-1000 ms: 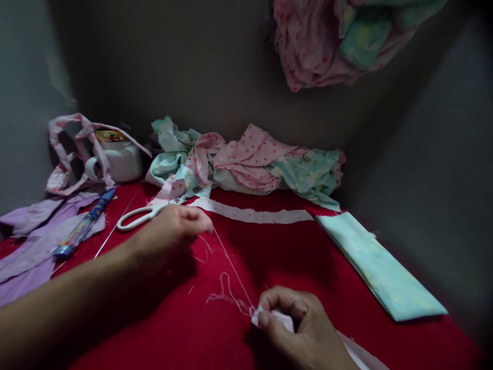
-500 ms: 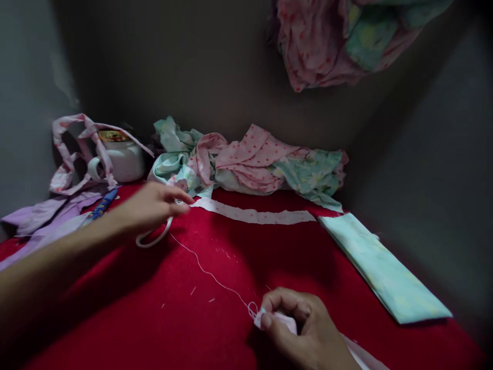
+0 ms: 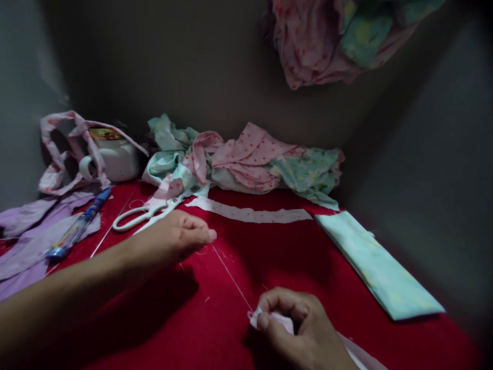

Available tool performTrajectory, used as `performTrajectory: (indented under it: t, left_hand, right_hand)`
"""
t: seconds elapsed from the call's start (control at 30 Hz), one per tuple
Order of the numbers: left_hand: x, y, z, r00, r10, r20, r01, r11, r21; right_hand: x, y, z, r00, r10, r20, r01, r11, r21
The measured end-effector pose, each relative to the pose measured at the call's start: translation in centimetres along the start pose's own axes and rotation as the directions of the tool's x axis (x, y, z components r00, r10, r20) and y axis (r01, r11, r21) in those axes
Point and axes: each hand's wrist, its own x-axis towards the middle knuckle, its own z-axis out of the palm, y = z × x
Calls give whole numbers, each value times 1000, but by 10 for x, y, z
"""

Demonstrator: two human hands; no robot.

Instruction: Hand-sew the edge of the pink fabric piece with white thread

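The person leans over a red cloth-covered table [image 3: 308, 267] in dim light. Their right hand [image 3: 304, 329] sits low near the front edge, fingers curled shut and pinching a small folded piece of pink fabric [image 3: 275, 321] between thumb and forefinger; the rest of that strip trails off under the wrist toward the bottom edge. From the pinched end a thin white thread [image 3: 231, 275] runs taut and straight, up and leftward across the red cloth to the left hand [image 3: 173, 239], which hovers just above the table with its fingertips drawn together on the thread's far end. Whether a needle is held there I cannot tell. Just behind the left hand lie white-handled scissors [image 3: 144, 213], flat on the cloth, blades pointing toward the heap of pink dotted and mint fabric scraps [image 3: 246, 159] piled against the wall. A long pale fabric strip [image 3: 250, 213] stretches across the table in front of that heap. To the right, well apart from both hands, a folded mint-green cloth [image 3: 377, 267] lies at an angle. On the far left a blue pen [image 3: 77, 226] rests on some lilac fabric [image 3: 26, 241], and behind it stands a white mug [image 3: 115, 156] with a pink strip draped over it. More pink and green cloth [image 3: 331, 36] hangs on the wall above.
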Motion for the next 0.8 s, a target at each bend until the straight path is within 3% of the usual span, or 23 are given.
performTrajectory:
  t: [0.13, 0.27, 0.43, 0.57, 0.67, 0.73, 0.8]
  left_hand:
    - [-4, 9, -10, 991, 49, -122, -49, 999, -1]
    - [-1, 7, -14, 984, 63, -168, -59, 998, 24]
    - [12, -8, -27, 962, 101, -252, 8, 918, 397]
    - [14, -17, -23, 956, 140, -258, 0, 878, 478]
    - [5, -19, -2, 966, 212, -151, -137, 907, 399]
    - [-3, -21, 16, 969, 243, 47, -247, 932, 266]
    - [-8, -26, 31, 929, 297, 222, -341, 920, 195]
  right_hand:
    - [0, -1, 0, 1000, -5, 13, 5, 1000, 6]
    - [-1, -2, -1, 999, 2, 34, -3, 1000, 14]
    - [-1, -3, -2, 998, 15, 58, -18, 999, 49]
    - [-1, -2, -4, 995, -21, 96, 18, 999, 33]
    - [-1, -1, -5, 993, -44, 107, 40, 998, 38]
    - [-1, 1, -5, 993, -34, 113, 28, 998, 50]
    - [-1, 2, -6, 993, -21, 113, 14, 998, 56]
